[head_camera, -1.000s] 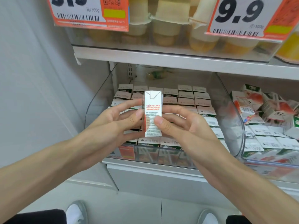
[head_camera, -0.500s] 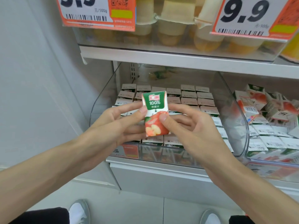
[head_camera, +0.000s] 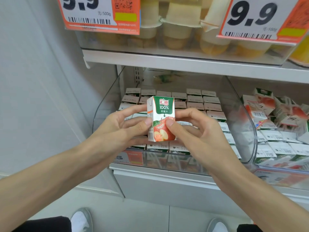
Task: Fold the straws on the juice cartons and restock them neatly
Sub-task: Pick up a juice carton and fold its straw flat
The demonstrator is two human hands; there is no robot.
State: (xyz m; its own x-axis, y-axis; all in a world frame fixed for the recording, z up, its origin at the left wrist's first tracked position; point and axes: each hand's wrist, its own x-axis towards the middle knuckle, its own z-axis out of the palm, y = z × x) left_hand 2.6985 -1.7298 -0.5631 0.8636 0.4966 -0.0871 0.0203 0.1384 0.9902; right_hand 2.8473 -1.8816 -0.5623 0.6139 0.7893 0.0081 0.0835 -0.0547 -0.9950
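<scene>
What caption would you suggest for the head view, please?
Left hand and right hand hold an upright apple juice carton, front toward the camera, before a clear bin of rowed cartons.

I see the carton [head_camera: 161, 119] white, with a green top band and a red apple print. Far cartons [head_camera: 211, 107] show white tops. The tags [head_camera: 98, 14] are orange with white panels, black digits and barcode stripes. The cups [head_camera: 177, 30] look yellow.

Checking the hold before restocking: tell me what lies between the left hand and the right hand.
The head view shows one apple juice carton, upright, printed front toward the camera, gripped by the left hand and right hand.
</scene>
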